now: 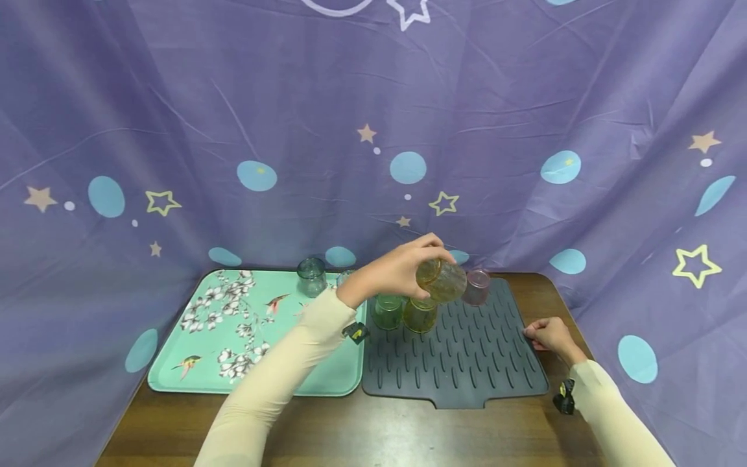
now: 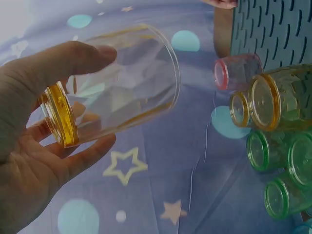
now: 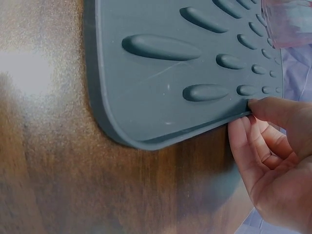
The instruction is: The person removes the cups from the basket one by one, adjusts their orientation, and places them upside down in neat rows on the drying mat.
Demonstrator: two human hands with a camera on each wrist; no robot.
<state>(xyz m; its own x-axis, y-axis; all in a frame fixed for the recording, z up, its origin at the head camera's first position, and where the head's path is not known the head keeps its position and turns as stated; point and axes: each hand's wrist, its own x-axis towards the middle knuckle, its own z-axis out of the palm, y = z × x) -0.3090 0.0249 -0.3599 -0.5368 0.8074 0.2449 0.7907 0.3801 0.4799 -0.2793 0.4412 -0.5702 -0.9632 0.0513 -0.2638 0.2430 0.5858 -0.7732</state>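
Note:
My left hand grips a clear amber-tinted glass, tilted on its side in the air above the dark grey drying mat. In the left wrist view, the thumb and fingers wrap around the amber base of that glass. Below it on the mat stand a yellow glass, a green glass and a pink glass farther back. My right hand pinches the mat's right edge; in the right wrist view its thumb lies over the rim with fingers underneath.
A mint-green tray with flower and bird prints lies left of the mat. A dark teal glass stands at its back, beside a bluish glass partly hidden by my left arm. A purple curtain hangs behind the wooden table.

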